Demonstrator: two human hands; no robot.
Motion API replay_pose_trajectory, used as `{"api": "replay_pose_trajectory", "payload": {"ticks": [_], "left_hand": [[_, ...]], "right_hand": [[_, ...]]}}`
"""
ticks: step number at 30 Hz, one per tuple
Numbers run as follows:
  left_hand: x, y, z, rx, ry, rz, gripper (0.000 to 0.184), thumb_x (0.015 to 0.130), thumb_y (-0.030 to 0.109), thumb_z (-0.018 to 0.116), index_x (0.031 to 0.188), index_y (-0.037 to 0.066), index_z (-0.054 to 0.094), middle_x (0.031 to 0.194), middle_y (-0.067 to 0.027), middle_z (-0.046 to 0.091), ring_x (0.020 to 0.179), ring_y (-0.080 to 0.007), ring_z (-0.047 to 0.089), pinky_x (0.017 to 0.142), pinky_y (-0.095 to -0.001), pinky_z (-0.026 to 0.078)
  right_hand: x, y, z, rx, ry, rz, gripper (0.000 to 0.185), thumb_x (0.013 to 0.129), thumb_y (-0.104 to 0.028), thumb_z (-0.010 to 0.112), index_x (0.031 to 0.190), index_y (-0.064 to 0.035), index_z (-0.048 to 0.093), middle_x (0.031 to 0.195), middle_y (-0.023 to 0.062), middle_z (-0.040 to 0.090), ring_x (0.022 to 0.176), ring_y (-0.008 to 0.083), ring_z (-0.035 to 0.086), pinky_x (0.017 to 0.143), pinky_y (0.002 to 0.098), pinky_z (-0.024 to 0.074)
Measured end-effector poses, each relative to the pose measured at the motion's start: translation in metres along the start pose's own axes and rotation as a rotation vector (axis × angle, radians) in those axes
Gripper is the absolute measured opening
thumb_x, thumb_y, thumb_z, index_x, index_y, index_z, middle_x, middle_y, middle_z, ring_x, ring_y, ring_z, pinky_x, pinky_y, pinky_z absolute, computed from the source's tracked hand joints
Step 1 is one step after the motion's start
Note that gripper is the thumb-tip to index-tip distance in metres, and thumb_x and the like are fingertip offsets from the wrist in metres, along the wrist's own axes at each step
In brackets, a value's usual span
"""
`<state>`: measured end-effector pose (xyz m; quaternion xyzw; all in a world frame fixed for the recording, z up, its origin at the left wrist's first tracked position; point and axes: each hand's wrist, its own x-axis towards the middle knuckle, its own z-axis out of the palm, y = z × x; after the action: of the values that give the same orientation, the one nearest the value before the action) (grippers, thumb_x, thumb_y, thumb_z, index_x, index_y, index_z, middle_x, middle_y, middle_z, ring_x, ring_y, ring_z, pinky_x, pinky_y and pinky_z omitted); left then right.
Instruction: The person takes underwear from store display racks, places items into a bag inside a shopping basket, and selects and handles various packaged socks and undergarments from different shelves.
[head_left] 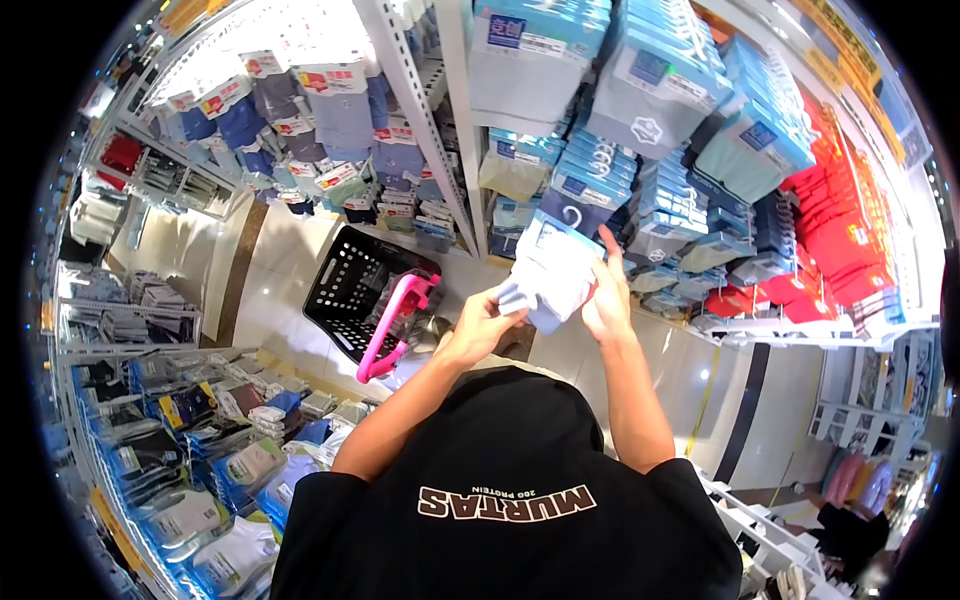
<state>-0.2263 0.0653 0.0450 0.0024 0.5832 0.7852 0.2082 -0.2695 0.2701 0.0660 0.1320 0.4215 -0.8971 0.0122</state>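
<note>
My left hand (pixel 480 322) pinches the lower left corner of a pale blue and white packaged garment (pixel 556 268). On the package's right side, my right hand (pixel 608 290) holds its edge, with a finger stretched up past the top. A light blue header and a hook show at the package's top end. Just beyond it hang similar packs (pixel 588 180) on the rack.
A black basket (pixel 345 290) with a pink handle (pixel 395 330) stands on the floor at left. Packed garments fill a bin (pixel 200 440) at lower left. Red packs (pixel 845 230) hang at right. Another person (pixel 850 535) is at lower right.
</note>
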Motion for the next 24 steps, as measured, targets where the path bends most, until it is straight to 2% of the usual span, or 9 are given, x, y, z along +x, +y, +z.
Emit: {"api": "replay_pose_trajectory", "payload": {"ticks": [4, 5, 9, 10, 12, 16, 18, 19, 24], "left_hand": [[-0.003, 0.015, 0.013, -0.113, 0.064, -0.027, 0.025, 0.095, 0.012, 0.066, 0.118, 0.000, 0.066, 0.106, -0.0014, 0.068, 0.092, -0.0073, 0.061, 0.083, -0.0264, 0.050], [0.000, 0.016, 0.016, -0.135, 0.069, -0.003, 0.023, 0.096, 0.013, 0.066, 0.115, 0.000, 0.067, 0.104, -0.0014, 0.069, 0.092, -0.0070, 0.061, 0.081, -0.0254, 0.050], [0.008, 0.013, 0.020, -0.009, 0.073, 0.115, 0.017, 0.095, 0.014, 0.067, 0.106, 0.001, 0.068, 0.098, 0.0008, 0.068, 0.087, -0.0055, 0.060, 0.080, -0.0240, 0.049], [0.008, 0.016, 0.026, 0.014, 0.091, 0.154, 0.016, 0.095, 0.013, 0.067, 0.105, 0.000, 0.067, 0.091, 0.0003, 0.067, 0.079, -0.0045, 0.058, 0.068, -0.0228, 0.048], [0.005, 0.019, 0.032, -0.078, 0.052, 0.140, 0.017, 0.097, 0.015, 0.066, 0.105, 0.001, 0.067, 0.089, 0.0008, 0.066, 0.077, -0.0041, 0.057, 0.067, -0.0227, 0.048], [0.004, 0.008, 0.024, -0.060, 0.147, 0.174, 0.014, 0.097, 0.015, 0.063, 0.100, 0.001, 0.065, 0.085, 0.0014, 0.063, 0.074, -0.0042, 0.055, 0.065, -0.0224, 0.047], [0.000, 0.007, 0.020, -0.046, 0.188, 0.178, 0.013, 0.097, 0.014, 0.061, 0.094, 0.002, 0.063, 0.082, 0.0025, 0.061, 0.071, -0.0041, 0.054, 0.063, -0.0221, 0.045], [0.001, -0.004, 0.012, 0.027, 0.212, 0.176, 0.013, 0.095, 0.011, 0.061, 0.085, 0.003, 0.059, 0.078, 0.0037, 0.058, 0.068, -0.0039, 0.050, 0.060, -0.0221, 0.042], [0.000, -0.010, 0.011, 0.050, 0.266, 0.148, 0.018, 0.095, 0.012, 0.061, 0.080, 0.005, 0.055, 0.074, 0.0040, 0.056, 0.065, -0.0035, 0.048, 0.059, -0.0223, 0.042]], "right_hand": [[-0.017, 0.006, -0.022, -0.074, -0.033, 0.034, 0.040, 0.098, -0.002, 0.050, 0.137, -0.0057, 0.049, 0.121, 0.0089, 0.062, 0.109, 0.0194, 0.062, 0.092, 0.0339, 0.0517], [-0.020, 0.011, -0.030, -0.144, -0.020, 0.047, 0.030, 0.097, -0.003, 0.053, 0.127, -0.0024, 0.059, 0.117, 0.0083, 0.064, 0.107, 0.0164, 0.061, 0.088, 0.0303, 0.0503], [-0.037, 0.025, -0.024, -0.471, -0.094, -0.074, 0.020, 0.097, -0.009, 0.060, 0.111, 0.0022, 0.068, 0.114, 0.0067, 0.066, 0.101, 0.0117, 0.060, 0.087, 0.0264, 0.0468], [-0.045, 0.026, -0.017, -0.486, -0.131, -0.044, 0.023, 0.095, -0.011, 0.064, 0.114, 0.0033, 0.066, 0.113, 0.0073, 0.066, 0.100, 0.0123, 0.061, 0.088, 0.0272, 0.0472], [-0.057, 0.027, -0.001, -0.535, -0.190, -0.104, 0.029, 0.096, -0.015, 0.066, 0.118, 0.0039, 0.063, 0.110, 0.0046, 0.064, 0.093, 0.0085, 0.059, 0.082, 0.0240, 0.0470], [-0.045, 0.042, -0.017, -0.459, -0.106, 0.010, 0.030, 0.091, -0.013, 0.072, 0.114, 0.0052, 0.065, 0.101, 0.0051, 0.067, 0.090, 0.0085, 0.060, 0.078, 0.0232, 0.0474], [-0.042, 0.046, -0.023, -0.308, -0.029, 0.044, 0.020, 0.093, -0.012, 0.070, 0.107, 0.0014, 0.068, 0.092, 0.0006, 0.066, 0.082, 0.0069, 0.058, 0.073, 0.0220, 0.0456], [-0.042, 0.046, -0.023, -0.292, -0.035, 0.038, 0.019, 0.093, -0.014, 0.070, 0.106, 0.0004, 0.068, 0.091, -0.0009, 0.065, 0.080, 0.0055, 0.057, 0.071, 0.0215, 0.0442], [-0.040, 0.049, -0.024, -0.265, -0.016, 0.039, 0.018, 0.095, -0.018, 0.069, 0.104, -0.0020, 0.068, 0.089, -0.0046, 0.064, 0.076, 0.0020, 0.052, 0.066, 0.0196, 0.0393]]}}
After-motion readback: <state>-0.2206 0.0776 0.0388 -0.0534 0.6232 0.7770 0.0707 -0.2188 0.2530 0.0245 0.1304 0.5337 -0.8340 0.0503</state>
